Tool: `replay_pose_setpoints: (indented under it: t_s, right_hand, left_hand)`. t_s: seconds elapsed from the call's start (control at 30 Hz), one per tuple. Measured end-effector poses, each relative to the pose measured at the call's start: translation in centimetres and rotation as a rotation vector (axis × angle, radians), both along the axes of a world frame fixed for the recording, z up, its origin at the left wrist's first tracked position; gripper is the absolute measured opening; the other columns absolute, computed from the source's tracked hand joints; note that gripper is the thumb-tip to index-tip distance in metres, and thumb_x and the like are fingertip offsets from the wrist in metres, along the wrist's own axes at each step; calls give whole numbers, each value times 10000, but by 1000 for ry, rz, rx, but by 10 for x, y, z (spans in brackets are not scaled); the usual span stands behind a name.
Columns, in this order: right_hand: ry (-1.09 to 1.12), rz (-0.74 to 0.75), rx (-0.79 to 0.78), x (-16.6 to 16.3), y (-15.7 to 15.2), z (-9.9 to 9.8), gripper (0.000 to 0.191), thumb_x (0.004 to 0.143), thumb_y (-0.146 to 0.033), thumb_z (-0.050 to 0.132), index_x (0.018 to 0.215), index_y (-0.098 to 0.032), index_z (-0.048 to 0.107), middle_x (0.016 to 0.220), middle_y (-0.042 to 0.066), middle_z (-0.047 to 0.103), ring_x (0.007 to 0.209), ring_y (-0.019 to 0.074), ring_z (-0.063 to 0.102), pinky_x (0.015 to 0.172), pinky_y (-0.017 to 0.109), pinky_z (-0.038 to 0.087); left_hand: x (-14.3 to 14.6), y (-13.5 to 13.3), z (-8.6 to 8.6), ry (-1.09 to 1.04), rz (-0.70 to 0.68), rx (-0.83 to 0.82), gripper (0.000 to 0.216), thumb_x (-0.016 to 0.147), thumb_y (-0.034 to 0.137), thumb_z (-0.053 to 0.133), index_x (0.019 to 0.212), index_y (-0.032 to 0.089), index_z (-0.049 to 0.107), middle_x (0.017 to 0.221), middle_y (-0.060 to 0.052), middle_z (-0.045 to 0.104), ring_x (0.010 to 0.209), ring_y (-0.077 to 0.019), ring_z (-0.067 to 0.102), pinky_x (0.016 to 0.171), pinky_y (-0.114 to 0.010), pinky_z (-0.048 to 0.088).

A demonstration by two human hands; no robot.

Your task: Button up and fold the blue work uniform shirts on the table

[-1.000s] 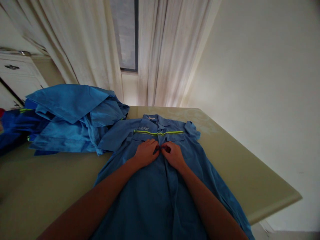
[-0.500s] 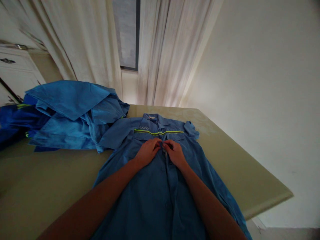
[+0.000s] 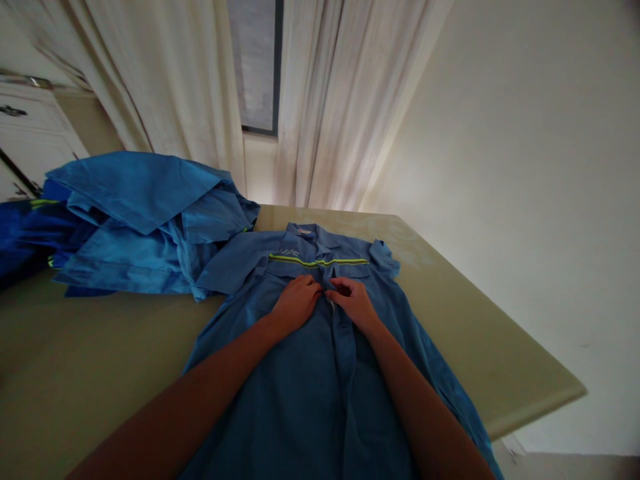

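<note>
At the far left a white cabinet (image 3: 25, 137) is standing, and below it a darker blue cloth (image 3: 23, 237) is lying at the table's edge. It is touching a heap of blue garments (image 3: 140, 220) that is sitting rumpled on the back left part of the greenish table (image 3: 90, 353). Pale curtains (image 3: 165, 87) are hanging behind the heap, parting around a narrow strip of window (image 3: 257, 67). Toward the middle, a blue work shirt (image 3: 300, 413) is lying flat on the table, front up, with its collar pointing away from the person and its lower part running off the near edge. The sleeve on the view's left side is touching the heap. A yellow-green reflective stripe (image 3: 320, 261) is running across the chest. Just below that stripe the left hand (image 3: 296, 303) is resting knuckles up on the shirt, its fingers curling inward and pinching one edge of the front opening. Right beside it, with fingertips nearly meeting, the right hand (image 3: 356, 301) is gripping the opposite edge, thumb and fingers closing on the fabric. Whether a button is sitting between them is too small to tell. Both bare forearms are lying along the shirt's body. Further right, the other short sleeve (image 3: 385, 257) is spreading onto bare tabletop, and beyond the table's rounded right edge a plain pale wall (image 3: 525, 167) is filling the view.
</note>
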State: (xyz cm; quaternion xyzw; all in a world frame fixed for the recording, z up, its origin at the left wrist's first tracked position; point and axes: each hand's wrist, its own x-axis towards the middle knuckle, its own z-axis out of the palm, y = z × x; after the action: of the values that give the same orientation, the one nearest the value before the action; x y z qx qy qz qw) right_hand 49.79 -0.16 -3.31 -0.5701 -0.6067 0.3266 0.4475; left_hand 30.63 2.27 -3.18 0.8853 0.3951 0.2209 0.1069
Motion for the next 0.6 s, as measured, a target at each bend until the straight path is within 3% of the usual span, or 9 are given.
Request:
replay_pose_setpoints:
  t_s: [0.17,0.37,0.6]
  right_hand:
    - [-49,-49,18,-5,-4,4,255,787,-389,739,929,-183,793,783,32,749,685,182,645,638,288,501]
    - [-158,-84,183,-16,-8,6,186,849,-329,675,914,-194,784,831,48,733,704,177,644,669,290,508]
    - [-295,-63,192,-19,-10,6,142,820,-225,668,882,-189,791,799,41,711,672,161,621,681,285,495]
  left_hand:
    - [-1,1,4,-98,19,-31,267,1041,190,411,1063,183,677,1022,-81,699,985,-232,629,949,-382,495]
    - [-3,2,2,-190,-19,-77,168,1006,196,504,1028,198,671,1011,-60,720,976,-216,665,927,-351,507]
    - [-3,4,2,-252,49,-180,112,893,151,613,968,201,679,947,-37,746,866,-202,698,820,-309,514]
